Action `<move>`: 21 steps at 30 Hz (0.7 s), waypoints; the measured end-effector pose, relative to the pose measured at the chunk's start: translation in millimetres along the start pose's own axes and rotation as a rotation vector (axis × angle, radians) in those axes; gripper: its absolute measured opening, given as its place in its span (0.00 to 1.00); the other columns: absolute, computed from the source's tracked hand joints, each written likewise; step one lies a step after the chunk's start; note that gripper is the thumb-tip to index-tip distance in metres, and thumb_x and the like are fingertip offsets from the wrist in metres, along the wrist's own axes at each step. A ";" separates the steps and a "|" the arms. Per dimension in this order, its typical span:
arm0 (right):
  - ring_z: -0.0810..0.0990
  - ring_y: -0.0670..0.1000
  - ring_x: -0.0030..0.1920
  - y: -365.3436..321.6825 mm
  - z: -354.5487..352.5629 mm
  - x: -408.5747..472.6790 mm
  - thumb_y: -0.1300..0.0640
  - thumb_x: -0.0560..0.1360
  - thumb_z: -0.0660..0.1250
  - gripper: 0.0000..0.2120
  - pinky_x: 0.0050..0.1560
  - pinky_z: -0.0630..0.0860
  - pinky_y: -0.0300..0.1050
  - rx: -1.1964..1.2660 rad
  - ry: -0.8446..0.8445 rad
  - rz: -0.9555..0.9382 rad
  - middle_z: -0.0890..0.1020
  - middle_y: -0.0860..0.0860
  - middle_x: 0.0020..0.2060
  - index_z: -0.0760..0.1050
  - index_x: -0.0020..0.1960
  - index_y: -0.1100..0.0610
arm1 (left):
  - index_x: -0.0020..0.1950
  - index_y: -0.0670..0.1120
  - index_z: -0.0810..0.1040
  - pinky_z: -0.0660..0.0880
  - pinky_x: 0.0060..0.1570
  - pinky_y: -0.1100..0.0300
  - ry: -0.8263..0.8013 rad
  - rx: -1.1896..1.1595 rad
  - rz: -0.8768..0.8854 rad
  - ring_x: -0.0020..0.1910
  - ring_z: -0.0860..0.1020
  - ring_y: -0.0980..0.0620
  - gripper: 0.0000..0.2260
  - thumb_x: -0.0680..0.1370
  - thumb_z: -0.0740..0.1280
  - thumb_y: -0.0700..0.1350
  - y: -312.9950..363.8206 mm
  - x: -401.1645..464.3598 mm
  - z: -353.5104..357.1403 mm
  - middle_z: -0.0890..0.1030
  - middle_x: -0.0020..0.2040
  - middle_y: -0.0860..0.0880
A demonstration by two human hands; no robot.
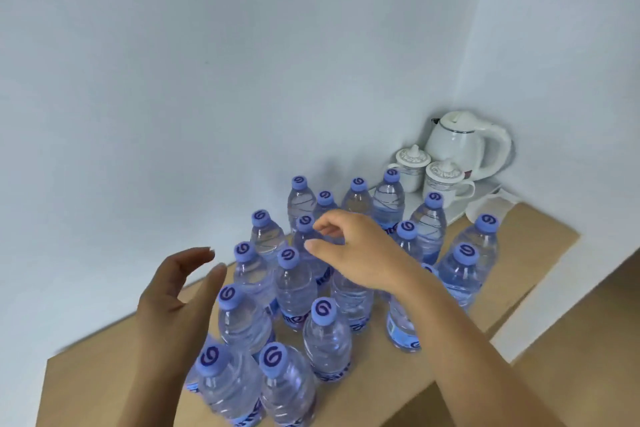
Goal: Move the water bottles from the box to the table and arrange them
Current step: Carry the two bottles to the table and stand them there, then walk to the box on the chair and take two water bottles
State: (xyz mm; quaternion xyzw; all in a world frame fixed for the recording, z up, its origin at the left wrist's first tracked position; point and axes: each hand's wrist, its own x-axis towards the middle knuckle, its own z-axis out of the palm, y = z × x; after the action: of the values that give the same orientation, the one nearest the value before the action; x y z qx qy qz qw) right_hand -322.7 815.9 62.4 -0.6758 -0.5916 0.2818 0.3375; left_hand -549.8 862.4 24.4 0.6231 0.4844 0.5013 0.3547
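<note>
Soft, even, bluish light; faint shadows on the wall (242, 80) behind the kettle (467, 144); wide-angle bending at edges; nearest bottles (221, 381) blurred

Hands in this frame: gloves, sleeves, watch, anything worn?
Nothing worn that shows. The left hand and right hand are bare: no gloves, rings, or wristbands. Both forearms are uncovered to the frame edge, with no sleeve cuff in view.

looks like a hotel room or guest lodging: white electric kettle (467, 144) and two lidded cups (429, 172) on a tray (460, 208), wooden desk (533, 239) in a bare white corner.
</note>
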 end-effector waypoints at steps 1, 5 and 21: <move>0.74 0.43 0.57 12.7 -14.5 -14.6 0.47 0.75 0.64 0.16 0.54 0.69 0.37 -0.011 0.028 0.009 0.76 0.44 0.56 0.73 0.61 0.52 | 0.45 0.56 0.79 0.73 0.50 0.64 -0.025 -0.002 0.027 0.51 0.79 0.62 0.10 0.74 0.71 0.40 11.2 -7.3 14.0 0.83 0.46 0.59; 0.75 0.42 0.54 64.0 -70.5 -71.1 0.48 0.75 0.65 0.13 0.49 0.68 0.31 -0.010 0.173 0.087 0.76 0.43 0.50 0.75 0.58 0.51 | 0.44 0.52 0.79 0.76 0.45 0.67 -0.212 -0.064 0.082 0.44 0.80 0.61 0.07 0.73 0.70 0.40 51.5 -38.1 84.1 0.84 0.43 0.57; 0.72 0.52 0.59 291.2 -246.7 -343.2 0.50 0.77 0.58 0.17 0.55 0.70 0.45 -0.289 0.604 0.830 0.74 0.53 0.60 0.70 0.63 0.57 | 0.60 0.55 0.76 0.68 0.48 0.64 -1.206 0.311 0.641 0.47 0.76 0.59 0.13 0.76 0.64 0.55 163.8 -241.4 474.4 0.75 0.53 0.62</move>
State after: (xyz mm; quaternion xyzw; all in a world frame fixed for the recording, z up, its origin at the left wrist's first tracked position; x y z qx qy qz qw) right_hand -1.2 424.8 -22.6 -0.9436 -0.1837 0.1001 0.2565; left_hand -56.6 605.7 -8.1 0.9481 0.0615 0.0729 0.3032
